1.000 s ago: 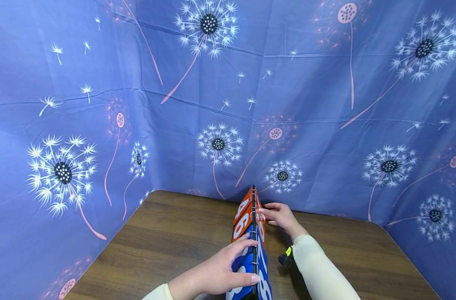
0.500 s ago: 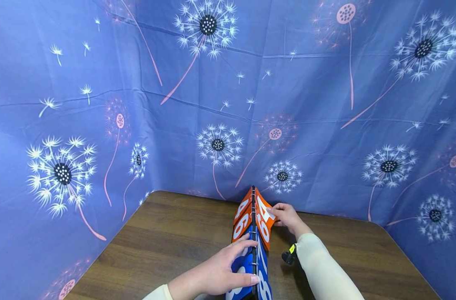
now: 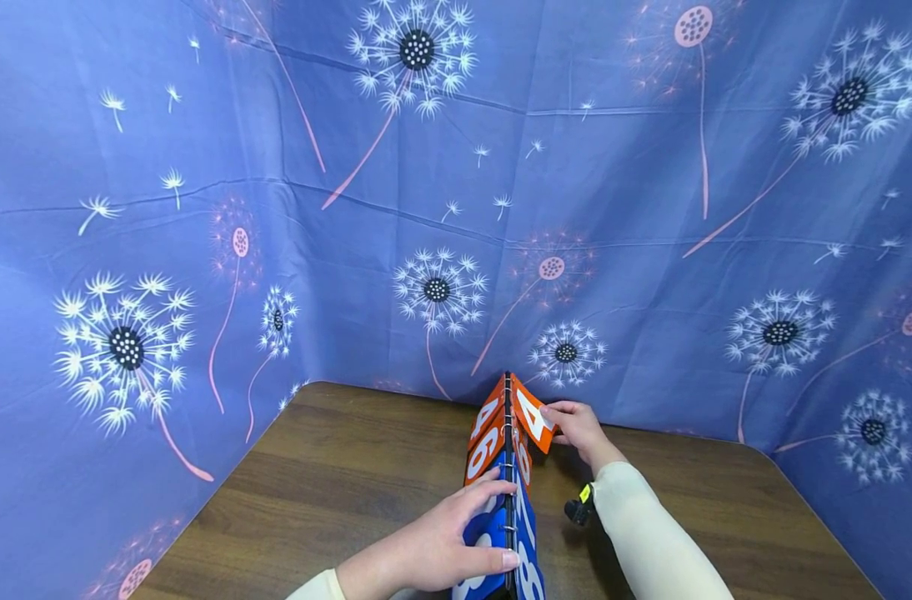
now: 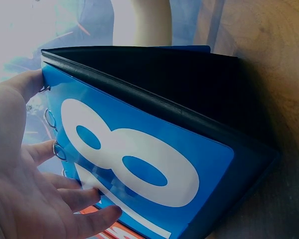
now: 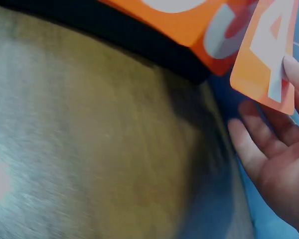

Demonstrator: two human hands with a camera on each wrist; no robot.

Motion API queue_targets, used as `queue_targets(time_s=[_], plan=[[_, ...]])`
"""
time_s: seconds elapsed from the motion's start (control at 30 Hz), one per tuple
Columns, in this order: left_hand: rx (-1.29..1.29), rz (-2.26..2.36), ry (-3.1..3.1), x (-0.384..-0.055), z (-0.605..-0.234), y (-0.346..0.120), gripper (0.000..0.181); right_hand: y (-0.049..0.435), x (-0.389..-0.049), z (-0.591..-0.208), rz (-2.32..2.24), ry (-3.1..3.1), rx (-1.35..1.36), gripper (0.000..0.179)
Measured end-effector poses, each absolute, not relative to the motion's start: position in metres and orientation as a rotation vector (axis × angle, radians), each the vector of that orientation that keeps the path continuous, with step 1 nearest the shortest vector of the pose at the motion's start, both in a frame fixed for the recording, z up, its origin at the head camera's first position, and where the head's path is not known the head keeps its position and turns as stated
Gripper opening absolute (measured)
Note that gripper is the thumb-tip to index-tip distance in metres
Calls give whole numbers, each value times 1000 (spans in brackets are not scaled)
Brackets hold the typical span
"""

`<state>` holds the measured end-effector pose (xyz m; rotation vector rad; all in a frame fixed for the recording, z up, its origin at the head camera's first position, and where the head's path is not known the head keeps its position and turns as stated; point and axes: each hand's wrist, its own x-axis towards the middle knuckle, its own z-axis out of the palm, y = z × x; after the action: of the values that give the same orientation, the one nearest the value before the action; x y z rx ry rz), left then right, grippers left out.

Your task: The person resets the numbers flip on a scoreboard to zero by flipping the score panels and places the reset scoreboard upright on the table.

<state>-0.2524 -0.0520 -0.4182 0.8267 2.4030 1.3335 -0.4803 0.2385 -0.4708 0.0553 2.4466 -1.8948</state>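
A tent-shaped flip scoreboard (image 3: 508,502) stands on the table, its ring-bound number cards hanging on both sides. My left hand (image 3: 433,537) rests along its near half, thumb and index fingertip touching the top ridge. In the left wrist view its spread fingers lie by the metal rings and a blue card (image 4: 209,157) with a white 8. At the far end, my right hand (image 3: 582,435) pinches an orange card (image 3: 529,414) with a white 4, lifted outward. The right wrist view shows the thumb on that card's face; other fingers sit below its edge.
The scoreboard stands on a brown wooden table (image 3: 336,500). A blue curtain (image 3: 621,183) with dandelion prints hangs behind and at the sides. A small black device (image 3: 578,510) with a yellow tag sits under the right wrist.
My right hand moved outward from the scoreboard, first lifting both orange cards. Now the 6 card lies back against the board and only the 4 card is held out. My left hand stayed put.
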Motion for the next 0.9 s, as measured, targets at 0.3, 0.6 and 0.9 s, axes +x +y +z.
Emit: queue_targets(time_s=[0.3, 0.6, 0.9], plan=[[845, 1327, 2403, -253, -419, -52, 65, 263, -481, -434, -1890, 2168, -30, 23], [829, 1323, 2385, -254, -419, -53, 63, 272, -470, -385, -1820, 2189, -68, 36], [850, 1316, 2400, -253, -419, -54, 64, 256, -457, -320, -1764, 2273, -64, 59]])
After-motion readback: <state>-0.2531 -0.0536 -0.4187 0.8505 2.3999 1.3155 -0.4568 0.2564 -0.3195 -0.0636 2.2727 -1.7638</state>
